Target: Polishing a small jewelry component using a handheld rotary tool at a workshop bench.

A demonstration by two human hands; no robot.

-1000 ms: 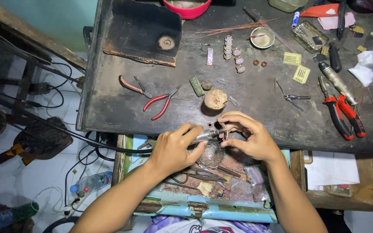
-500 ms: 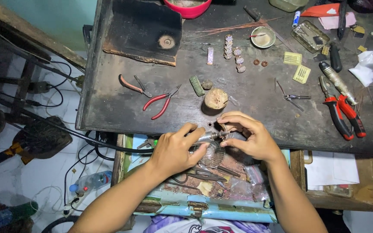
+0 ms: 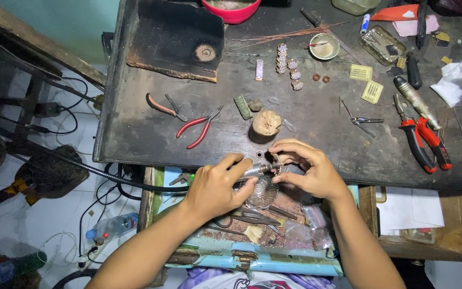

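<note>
Over on the left, a black flexible cable [image 3: 97,172] runs in along the near edge of the dark surface [image 3: 316,123] and ends in a slim metal handpiece [image 3: 253,170]. The left hand [image 3: 216,188] is wrapped around that handpiece, fingers closed on it. Just past it on the surface sit red-handled pliers [image 3: 199,126] and a little wooden stump [image 3: 266,123]. The tool tip meets a tiny piece, too small to make out, pinched in the right hand [image 3: 312,170], so both hands are close together over the open drawer [image 3: 252,235] at the near edge. Far right: bigger red and black pliers [image 3: 426,143].
</note>
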